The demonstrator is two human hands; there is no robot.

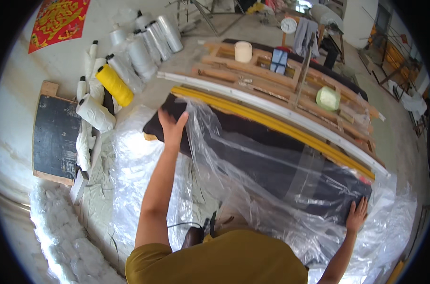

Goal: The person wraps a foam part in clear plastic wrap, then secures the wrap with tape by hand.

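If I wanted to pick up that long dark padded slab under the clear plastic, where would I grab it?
Probably at its two short ends, coming in from outside each end. The dark slab is long and lies flat, so a middle grip would likely let it sag. The left hand and right hand already rest at opposite ends. The clear plastic sheet over it looks slippery.

Concrete floor [129, 14], pale and dusty, carrying everything. Spread across its middle, crumpled clear plastic sheeting [144, 161], with a long dark cushion [271, 161] lying on it under more film. Just beyond the cushion's far edge, a yellow strip [271, 124], a white strip [252, 98] and a wooden frame [252, 71]. Toward the left edge, a black board [54, 137] and white fluffy stuffing [58, 227]. Toward the far left corner, thread cones [129, 61], white, clear-wrapped and one yellow.
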